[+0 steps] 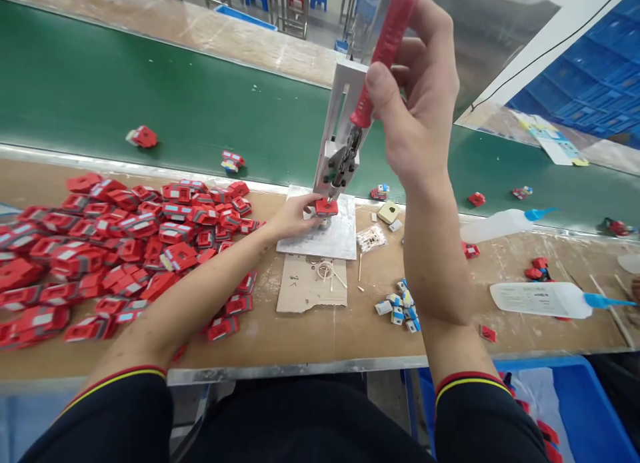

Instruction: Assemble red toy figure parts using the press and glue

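My right hand (415, 96) is wrapped round the red handle (387, 46) of a toggle press, which points upward. The press's metal linkage (345, 160) is mounted on an upright slotted plate above a flat metal base (345, 240). Low at the press, my left hand (295, 216) grips a small red plastic part (327, 207) directly under the plunger tip. Whether the tip touches the part I cannot tell. To the left of my left hand lies a large heap of red and grey plastic parts (175, 233).
A green conveyor belt (200, 83) with scattered parts runs behind the press. Right of the base lie cotton swabs (371, 238) and small blue-and-white pieces (399, 310). White squeeze bottles (540, 299) lie further right. Cardboard (305, 293) sits in front; a blue bin (575, 383) stands below.
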`<state>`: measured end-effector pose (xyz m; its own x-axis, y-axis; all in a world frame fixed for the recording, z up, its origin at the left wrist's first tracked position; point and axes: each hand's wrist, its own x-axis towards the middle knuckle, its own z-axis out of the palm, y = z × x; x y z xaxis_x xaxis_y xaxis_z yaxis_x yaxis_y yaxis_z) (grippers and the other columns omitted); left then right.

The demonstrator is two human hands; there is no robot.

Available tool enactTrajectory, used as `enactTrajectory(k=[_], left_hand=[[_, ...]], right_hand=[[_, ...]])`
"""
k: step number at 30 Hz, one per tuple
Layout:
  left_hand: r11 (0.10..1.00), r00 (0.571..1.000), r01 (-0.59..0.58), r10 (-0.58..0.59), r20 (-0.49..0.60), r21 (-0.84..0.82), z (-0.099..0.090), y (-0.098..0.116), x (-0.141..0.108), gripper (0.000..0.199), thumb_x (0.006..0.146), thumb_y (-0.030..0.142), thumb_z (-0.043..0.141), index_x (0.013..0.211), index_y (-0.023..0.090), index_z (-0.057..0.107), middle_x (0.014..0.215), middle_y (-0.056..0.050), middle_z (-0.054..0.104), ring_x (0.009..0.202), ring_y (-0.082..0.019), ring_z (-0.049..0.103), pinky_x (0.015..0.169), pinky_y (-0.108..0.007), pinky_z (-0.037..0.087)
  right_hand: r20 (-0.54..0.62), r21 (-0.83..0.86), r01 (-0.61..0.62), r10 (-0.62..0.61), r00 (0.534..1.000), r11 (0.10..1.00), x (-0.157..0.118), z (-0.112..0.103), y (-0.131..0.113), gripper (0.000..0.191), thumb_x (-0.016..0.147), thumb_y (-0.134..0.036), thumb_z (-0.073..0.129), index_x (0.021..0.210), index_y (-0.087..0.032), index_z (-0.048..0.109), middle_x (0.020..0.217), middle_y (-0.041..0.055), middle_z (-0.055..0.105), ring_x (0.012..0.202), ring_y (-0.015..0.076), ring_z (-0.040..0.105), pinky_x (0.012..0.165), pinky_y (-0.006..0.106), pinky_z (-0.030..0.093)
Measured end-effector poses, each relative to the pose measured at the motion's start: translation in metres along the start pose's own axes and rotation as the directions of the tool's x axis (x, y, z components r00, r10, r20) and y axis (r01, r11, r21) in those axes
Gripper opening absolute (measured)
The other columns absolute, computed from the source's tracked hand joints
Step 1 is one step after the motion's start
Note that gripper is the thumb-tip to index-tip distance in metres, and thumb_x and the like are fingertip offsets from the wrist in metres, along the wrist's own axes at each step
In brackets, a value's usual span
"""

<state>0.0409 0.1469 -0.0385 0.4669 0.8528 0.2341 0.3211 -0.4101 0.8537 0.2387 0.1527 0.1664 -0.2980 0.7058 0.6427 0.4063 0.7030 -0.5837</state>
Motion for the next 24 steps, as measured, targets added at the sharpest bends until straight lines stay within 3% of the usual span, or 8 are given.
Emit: enactTrajectory(k=[3, 7, 10, 14, 17, 20, 22, 24], left_hand=[[1.000, 1.000, 0.003, -0.003, -0.004, -0.023, 0.003, -0.006, 0.001, 0.054, 0.085, 0.021, 0.079, 0.138, 0.019, 0.069, 0.134, -0.013, 0.079, 0.116, -0.026, 0.076, 0.097, -0.041, 0.062], [1.000, 1.000, -0.008, 0.008, 0.004, -0.027, 0.004, -0.009, 0.001, 0.053, 0.086, 0.024, 0.078, 0.138, 0.017, 0.069, 0.131, -0.013, 0.080, 0.111, -0.026, 0.076, 0.094, -0.040, 0.062], [0.999, 0.999, -0.034, 0.035, 0.014, -0.033, 0.004, -0.008, 0.001, 0.053, 0.087, 0.025, 0.075, 0.139, 0.016, 0.068, 0.133, -0.013, 0.079, 0.111, -0.026, 0.076, 0.093, -0.040, 0.062], [0.999, 1.000, -0.019, 0.019, 0.007, -0.035, 0.004, -0.005, 0.002, 0.053, 0.085, 0.024, 0.073, 0.137, 0.016, 0.068, 0.134, -0.013, 0.078, 0.114, -0.028, 0.075, 0.092, -0.040, 0.063], [0.999, 1.000, -0.011, 0.011, 0.003, -0.038, 0.006, -0.003, 0.002, 0.053, 0.084, 0.025, 0.073, 0.136, 0.018, 0.068, 0.133, -0.012, 0.079, 0.113, -0.027, 0.075, 0.091, -0.039, 0.062], [0.999, 1.000, 0.007, -0.007, -0.013, -0.051, 0.010, 0.000, 0.001, 0.051, 0.085, 0.028, 0.076, 0.134, 0.018, 0.069, 0.125, -0.010, 0.081, 0.107, -0.025, 0.076, 0.088, -0.038, 0.062], [0.998, 0.999, 0.022, -0.023, -0.027, -0.054, 0.012, 0.001, 0.001, 0.049, 0.085, 0.028, 0.077, 0.133, 0.018, 0.069, 0.122, -0.009, 0.081, 0.106, -0.025, 0.076, 0.087, -0.037, 0.062], [0.998, 0.999, 0.029, -0.031, -0.039, -0.050, 0.013, 0.002, 0.001, 0.048, 0.085, 0.025, 0.076, 0.132, 0.019, 0.069, 0.123, -0.009, 0.081, 0.107, -0.024, 0.075, 0.088, -0.037, 0.062]], right_hand=[[-0.083, -0.065, 0.150, -0.155, 0.984, 0.987, -0.025, 0.005, -0.011, 0.068, 0.101, -0.076, 0.052, 0.155, -0.034, 0.045, 0.134, 0.0045, 0.065, 0.118, 0.0238, 0.070, 0.084, 0.033, 0.062], [-0.037, -0.202, 0.352, -0.366, 0.930, 0.914, -0.074, 0.005, -0.026, 0.045, 0.105, -0.039, 0.062, 0.149, -0.041, 0.052, 0.121, 0.0024, 0.069, 0.110, 0.0219, 0.072, 0.077, 0.035, 0.064], [-0.016, -0.328, 0.405, -0.434, 0.901, 0.853, -0.101, 0.011, -0.033, 0.053, 0.101, -0.017, 0.063, 0.148, -0.040, 0.054, 0.117, 0.0031, 0.074, 0.107, 0.0236, 0.073, 0.085, 0.043, 0.065], [-0.001, -0.396, 0.395, -0.431, 0.902, 0.829, -0.125, 0.023, -0.023, 0.043, 0.099, -0.012, 0.062, 0.134, -0.038, 0.064, 0.110, 0.0034, 0.077, 0.105, 0.0254, 0.072, 0.090, 0.048, 0.063], [-0.020, -0.307, 0.300, -0.321, 0.947, 0.903, -0.143, 0.031, -0.014, 0.034, 0.100, -0.018, 0.059, 0.120, -0.043, 0.071, 0.112, 0.0045, 0.076, 0.108, 0.0280, 0.071, 0.092, 0.053, 0.062], [-0.143, -0.009, 0.055, -0.056, 0.988, 0.998, -0.158, 0.038, -0.013, 0.023, 0.102, -0.030, 0.059, 0.120, -0.040, 0.070, 0.124, 0.0071, 0.071, 0.114, 0.0283, 0.070, 0.092, 0.052, 0.063], [-0.131, 0.264, -0.199, 0.239, 0.962, 0.944, -0.160, 0.041, -0.017, 0.023, 0.101, -0.048, 0.062, 0.120, -0.035, 0.066, 0.125, 0.0089, 0.068, 0.111, 0.0271, 0.072, 0.083, 0.045, 0.065], [0.076, 0.470, -0.443, 0.465, 0.882, 0.763, -0.156, 0.042, -0.023, 0.046, 0.094, -0.068, 0.067, 0.120, -0.030, 0.063, 0.115, 0.0091, 0.070, 0.101, 0.0252, 0.074, 0.071, 0.038, 0.064]])
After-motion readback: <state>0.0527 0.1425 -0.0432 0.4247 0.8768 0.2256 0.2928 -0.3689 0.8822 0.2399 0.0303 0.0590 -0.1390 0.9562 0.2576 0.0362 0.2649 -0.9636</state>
